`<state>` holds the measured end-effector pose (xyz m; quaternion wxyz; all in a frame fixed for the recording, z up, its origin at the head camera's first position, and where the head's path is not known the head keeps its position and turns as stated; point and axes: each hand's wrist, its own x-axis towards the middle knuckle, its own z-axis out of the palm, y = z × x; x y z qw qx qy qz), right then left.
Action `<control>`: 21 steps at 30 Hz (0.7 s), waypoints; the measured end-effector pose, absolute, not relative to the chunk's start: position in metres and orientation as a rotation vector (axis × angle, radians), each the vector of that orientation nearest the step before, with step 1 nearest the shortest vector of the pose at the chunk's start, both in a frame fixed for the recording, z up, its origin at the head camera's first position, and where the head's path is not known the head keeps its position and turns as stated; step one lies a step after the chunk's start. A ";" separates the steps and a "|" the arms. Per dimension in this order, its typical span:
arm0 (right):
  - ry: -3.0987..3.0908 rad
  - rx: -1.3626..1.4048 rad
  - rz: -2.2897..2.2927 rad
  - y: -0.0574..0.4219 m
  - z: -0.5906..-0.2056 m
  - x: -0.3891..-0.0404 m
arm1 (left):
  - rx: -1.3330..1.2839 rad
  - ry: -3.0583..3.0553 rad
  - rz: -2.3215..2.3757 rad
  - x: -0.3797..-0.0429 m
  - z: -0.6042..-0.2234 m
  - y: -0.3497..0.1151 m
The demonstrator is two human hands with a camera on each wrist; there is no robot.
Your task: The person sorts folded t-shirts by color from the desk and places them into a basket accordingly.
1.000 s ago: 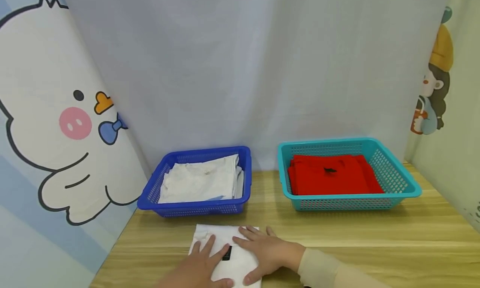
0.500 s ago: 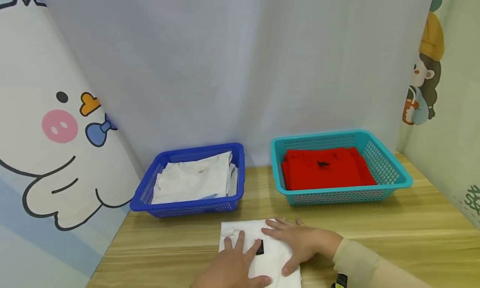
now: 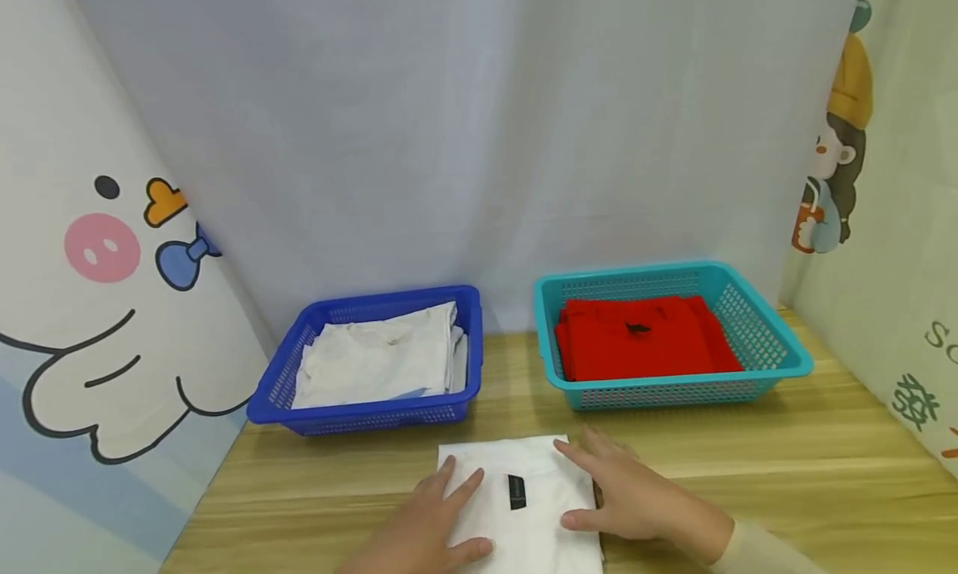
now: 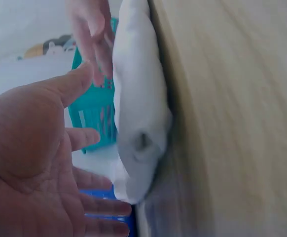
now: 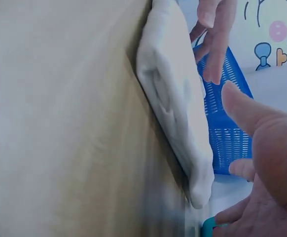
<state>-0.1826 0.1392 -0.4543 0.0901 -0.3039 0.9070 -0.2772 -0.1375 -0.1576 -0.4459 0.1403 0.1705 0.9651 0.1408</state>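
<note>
A folded white shirt (image 3: 524, 532) with a black neck label (image 3: 517, 492) lies on the wooden table, near the bottom of the head view. Along its left side is my left hand (image 3: 430, 524), fingers spread and relaxed over the edge. My right hand (image 3: 636, 499) is at the right edge, its thumb and fingertips overlapping the shirt in this view. Neither hand grips the cloth. Both wrist views show the thick folded side of the shirt (image 4: 141, 84) (image 5: 168, 98), with my left palm (image 4: 25, 158) and right palm (image 5: 281, 158) facing it.
Behind the shirt on the left stands a blue basket (image 3: 374, 416) of folded white clothes (image 3: 374, 362). A teal basket (image 3: 674, 395) holding folded red clothes (image 3: 644, 349) stands at the back right. A pale curtain (image 3: 419, 141) hangs behind the table (image 3: 299, 491).
Both hands, earlier spread flat on top of the shirt, have drawn apart to its two sides, uncovering the label. The shirt has shifted right relative to the baskets.
</note>
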 end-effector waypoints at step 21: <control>2.690 -0.713 -1.005 0.120 -0.469 -0.155 | 0.341 2.761 0.773 -0.140 -0.463 -0.163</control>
